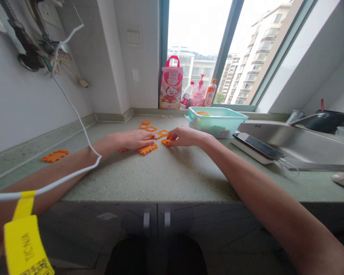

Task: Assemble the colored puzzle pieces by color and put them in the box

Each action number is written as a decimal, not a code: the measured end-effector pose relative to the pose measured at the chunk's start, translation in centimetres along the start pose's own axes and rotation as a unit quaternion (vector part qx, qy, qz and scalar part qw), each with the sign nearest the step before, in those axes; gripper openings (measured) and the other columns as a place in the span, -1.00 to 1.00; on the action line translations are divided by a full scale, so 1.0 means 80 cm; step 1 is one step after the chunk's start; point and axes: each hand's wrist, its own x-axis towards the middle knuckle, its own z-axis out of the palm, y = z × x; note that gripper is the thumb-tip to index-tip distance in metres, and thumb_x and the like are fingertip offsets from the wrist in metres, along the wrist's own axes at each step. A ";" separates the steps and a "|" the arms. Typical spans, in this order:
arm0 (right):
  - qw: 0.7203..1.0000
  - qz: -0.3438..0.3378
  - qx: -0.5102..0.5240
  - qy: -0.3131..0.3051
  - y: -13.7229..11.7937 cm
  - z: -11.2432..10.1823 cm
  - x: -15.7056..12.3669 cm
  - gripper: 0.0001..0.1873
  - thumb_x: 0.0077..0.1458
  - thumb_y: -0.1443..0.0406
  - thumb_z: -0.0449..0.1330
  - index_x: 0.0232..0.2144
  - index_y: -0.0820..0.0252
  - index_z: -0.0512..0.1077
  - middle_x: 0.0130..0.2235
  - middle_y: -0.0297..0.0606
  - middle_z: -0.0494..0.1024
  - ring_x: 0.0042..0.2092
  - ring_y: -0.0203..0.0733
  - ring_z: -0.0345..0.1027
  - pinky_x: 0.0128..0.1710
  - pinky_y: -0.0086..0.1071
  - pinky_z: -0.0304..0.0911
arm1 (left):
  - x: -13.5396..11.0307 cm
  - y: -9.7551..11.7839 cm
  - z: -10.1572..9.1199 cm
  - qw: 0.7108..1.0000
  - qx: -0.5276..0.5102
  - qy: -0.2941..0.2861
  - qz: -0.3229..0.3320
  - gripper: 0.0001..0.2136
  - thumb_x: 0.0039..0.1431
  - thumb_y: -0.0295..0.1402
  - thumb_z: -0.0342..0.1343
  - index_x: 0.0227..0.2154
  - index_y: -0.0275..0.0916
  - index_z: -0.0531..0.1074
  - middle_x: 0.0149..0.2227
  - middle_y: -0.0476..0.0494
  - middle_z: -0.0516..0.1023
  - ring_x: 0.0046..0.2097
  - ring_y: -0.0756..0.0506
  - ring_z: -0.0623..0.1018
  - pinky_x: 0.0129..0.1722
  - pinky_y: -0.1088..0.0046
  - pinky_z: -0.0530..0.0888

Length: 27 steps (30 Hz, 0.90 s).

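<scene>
My left hand [132, 139] lies with its fingers stretched over a group of orange foam-like puzzle pieces with notched edges. One orange piece [147, 149] shows just below its fingertips, and another [145, 125] sits behind the hand. To the right, my right hand [185, 136] has its thumb and fingers pinched on a small orange puzzle piece [166, 142] at the counter surface. Between the hands lies a further orange piece [161, 134] with a pale printed patch. A separate larger orange piece [55, 155] rests at the left, beyond my left forearm.
A turquoise plastic tub [218, 123] with colourful pieces stands behind my right wrist. A phone on a white block [258, 148] sits beside the steel sink [292, 143]. A white cable [74, 103] hangs across my left forearm. Bottles [199, 93] and a pink bag [171, 88] stand by the window.
</scene>
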 end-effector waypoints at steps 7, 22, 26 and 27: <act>1.000 -0.007 0.010 0.011 0.004 0.000 0.001 -0.68 0.22 0.10 0.35 -0.05 0.10 0.68 -0.12 -0.20 0.73 -0.15 -0.15 0.57 -0.17 -0.39 0.30 | 0.001 -0.004 0.001 1.000 0.008 0.005 0.012 -0.38 0.46 0.12 -0.19 0.36 -0.12 0.34 0.42 -0.18 0.37 0.39 -0.24 0.38 0.38 0.29 0.26; 0.999 -0.018 -0.008 0.041 -0.008 -0.010 -0.005 -0.72 0.27 0.15 0.29 -0.07 0.12 0.67 -0.12 -0.21 0.72 -0.16 -0.18 0.54 -0.15 -0.38 0.24 | 0.002 -0.010 0.004 1.000 0.006 0.010 0.015 -0.40 0.46 0.10 -0.18 0.34 -0.11 0.36 0.41 -0.18 0.38 0.36 -0.25 0.42 0.33 0.30 0.30; 0.998 -0.019 -0.015 0.049 -0.010 -0.011 -0.005 -0.74 0.26 0.16 0.29 -0.10 0.13 0.68 -0.16 -0.22 0.72 -0.19 -0.19 0.51 -0.19 -0.38 0.20 | 0.003 -0.011 0.005 1.000 0.001 0.012 0.022 -0.39 0.47 0.12 -0.19 0.35 -0.12 0.36 0.39 -0.19 0.40 0.35 -0.24 0.43 0.32 0.31 0.31; 0.998 -0.020 -0.017 0.052 -0.010 -0.010 -0.005 -0.74 0.26 0.17 0.29 -0.10 0.14 0.68 -0.16 -0.22 0.72 -0.20 -0.20 0.50 -0.19 -0.38 0.20 | 0.003 -0.012 0.005 1.000 0.000 0.013 0.025 -0.38 0.47 0.12 -0.19 0.35 -0.13 0.36 0.39 -0.19 0.40 0.35 -0.24 0.43 0.32 0.31 0.32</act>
